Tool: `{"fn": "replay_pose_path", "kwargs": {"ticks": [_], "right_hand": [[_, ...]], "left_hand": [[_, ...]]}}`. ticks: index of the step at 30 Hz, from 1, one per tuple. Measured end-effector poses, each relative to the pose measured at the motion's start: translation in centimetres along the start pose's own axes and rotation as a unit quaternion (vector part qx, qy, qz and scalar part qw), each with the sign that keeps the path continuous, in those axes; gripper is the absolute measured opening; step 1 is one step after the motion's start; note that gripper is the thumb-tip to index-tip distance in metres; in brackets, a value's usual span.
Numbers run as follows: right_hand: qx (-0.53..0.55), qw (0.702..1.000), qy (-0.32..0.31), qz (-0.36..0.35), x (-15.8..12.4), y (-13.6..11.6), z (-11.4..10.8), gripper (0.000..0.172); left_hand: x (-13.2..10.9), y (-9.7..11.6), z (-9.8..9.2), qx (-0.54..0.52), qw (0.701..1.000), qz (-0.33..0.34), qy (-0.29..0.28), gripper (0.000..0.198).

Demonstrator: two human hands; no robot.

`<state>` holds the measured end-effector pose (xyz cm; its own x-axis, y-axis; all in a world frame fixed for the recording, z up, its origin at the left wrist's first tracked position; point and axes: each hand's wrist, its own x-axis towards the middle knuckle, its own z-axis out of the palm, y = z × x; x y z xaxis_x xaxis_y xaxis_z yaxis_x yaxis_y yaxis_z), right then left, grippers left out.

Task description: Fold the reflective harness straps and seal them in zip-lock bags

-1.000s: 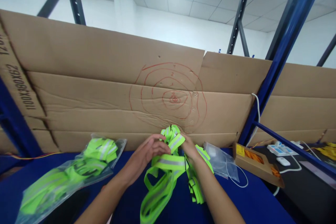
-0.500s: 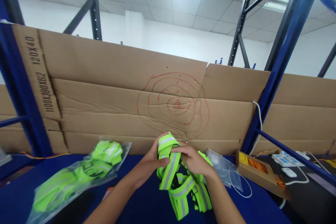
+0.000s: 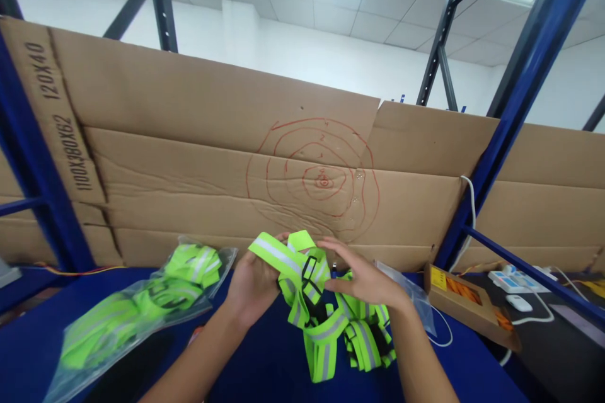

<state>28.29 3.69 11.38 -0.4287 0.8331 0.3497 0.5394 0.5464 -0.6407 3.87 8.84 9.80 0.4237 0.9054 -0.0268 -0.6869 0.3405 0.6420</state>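
My left hand (image 3: 253, 283) is closed around a bundle of neon-green reflective straps (image 3: 307, 289) with grey stripes and a black buckle, held above the blue table (image 3: 265, 371). My right hand (image 3: 366, 278) lies on the bundle's right side, fingers stretched out and flat against the straps. More of the same green strapping (image 3: 366, 343) hangs below and to the right of my right wrist.
Clear plastic bags with green straps (image 3: 132, 312) lie at the left. A clear empty bag (image 3: 416, 302) and a cardboard box with orange pieces (image 3: 466, 305) sit at the right, beside a power strip (image 3: 508, 280). A cardboard wall with red drawn rings (image 3: 321, 179) stands behind.
The straps have been gathered into a tighter bundle. My right hand opened and now lies flat on it; my left hand shifted its grip to the left side.
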Motion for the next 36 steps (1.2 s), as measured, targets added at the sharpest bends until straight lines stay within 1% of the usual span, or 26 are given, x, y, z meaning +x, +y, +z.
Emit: {"fn": "replay_pose_path", "kwargs": {"ticks": [1,2,3,4,5,6,8,11,13,15,18,21,23,24,25,27,28,29,30,31,32,33,36], "right_hand": [[-0.012,1.000,0.006,0.019,0.5,0.9,0.4,0.090],[-0.024,0.999,-0.001,0.037,0.9,1.7,0.9,0.102],[-0.031,0.998,-0.008,0.050,1.3,2.4,1.5,0.109],[-0.033,0.998,-0.016,0.049,1.7,2.9,1.9,0.111],[-0.030,0.999,-0.025,0.038,2.1,3.2,2.4,0.108],[-0.028,0.999,-0.031,0.024,2.4,3.4,2.7,0.101],[-0.036,0.999,-0.039,0.005,2.8,3.6,3.3,0.076],[-0.068,0.997,-0.020,0.014,3.1,3.8,3.5,0.033],[-0.076,0.997,0.006,0.012,3.2,3.9,3.4,0.015],[-0.078,0.996,0.039,0.013,3.2,4.0,3.1,0.008],[-0.077,0.993,0.087,0.014,3.2,3.9,2.5,0.008],[-0.073,0.990,0.116,0.011,3.1,3.5,2.0,0.007],[-0.071,0.990,0.122,0.007,3.1,3.3,1.9,0.006],[-0.070,0.990,0.122,0.004,3.0,3.3,1.9,0.005],[-0.069,0.990,0.123,0.001,3.0,3.3,1.9,0.005],[-0.066,0.990,0.127,-0.003,3.0,3.3,2.0,0.005],[-0.064,0.989,0.132,-0.005,3.0,3.3,2.0,0.006],[-0.061,0.989,0.138,-0.007,3.0,3.4,2.0,0.007],[-0.058,0.988,0.145,-0.008,3.0,3.4,2.0,0.008],[-0.053,0.987,0.153,-0.009,3.1,3.5,2.0,0.008],[-0.048,0.986,0.162,-0.009,3.1,3.5,2.0,0.009],[-0.042,0.985,0.168,-0.009,3.1,3.5,1.9,0.010],[-0.025,0.984,0.177,-0.011,3.2,3.2,1.8,0.012]], "left_hand": [[-0.1,0.1,0.0,-0.012,1.000,0.003,-0.011,0.030],[-0.1,0.2,-0.1,-0.023,0.999,0.004,-0.026,0.031],[-0.2,0.2,-0.2,-0.034,0.999,0.004,-0.042,0.031],[-0.1,0.2,-0.3,-0.044,0.997,0.001,-0.060,0.031],[-0.1,0.2,-0.4,-0.051,0.996,-0.003,-0.080,0.032],[0.0,0.2,-0.6,-0.055,0.994,-0.008,-0.097,0.032],[0.3,0.2,-0.9,-0.048,0.992,-0.011,-0.116,0.033],[0.9,0.6,-1.4,0.032,0.994,0.012,-0.100,0.036],[1.3,0.9,-1.8,0.091,0.992,0.034,-0.081,0.031],[1.6,1.4,-2.2,0.122,0.989,0.041,-0.072,0.030],[1.5,2.3,-2.4,0.174,0.982,0.040,-0.064,0.037],[0.9,2.9,-2.3,0.274,0.957,0.047,-0.081,0.043],[0.6,3.2,-2.0,0.347,0.931,0.056,-0.097,0.042],[0.4,3.3,-1.9,0.393,0.911,0.069,-0.103,0.041],[0.2,3.4,-1.8,0.447,0.883,0.083,-0.117,0.039],[0.0,3.7,-1.9,0.551,0.811,0.092,-0.174,0.039],[-0.1,3.8,-2.2,0.590,0.775,0.077,-0.212,0.042],[-0.1,3.9,-2.6,0.617,0.745,0.049,-0.248,0.048],[0.0,3.9,-3.0,0.638,0.719,0.015,-0.275,0.058],[0.1,3.9,-3.6,0.655,0.699,-0.016,-0.288,0.066],[0.3,3.9,-4.2,0.673,0.682,-0.034,-0.285,0.071],[0.5,3.7,-4.7,0.692,0.667,-0.037,-0.273,0.070],[1.4,3.0,-6.0,0.742,0.631,0.011,-0.225,0.047]]}}
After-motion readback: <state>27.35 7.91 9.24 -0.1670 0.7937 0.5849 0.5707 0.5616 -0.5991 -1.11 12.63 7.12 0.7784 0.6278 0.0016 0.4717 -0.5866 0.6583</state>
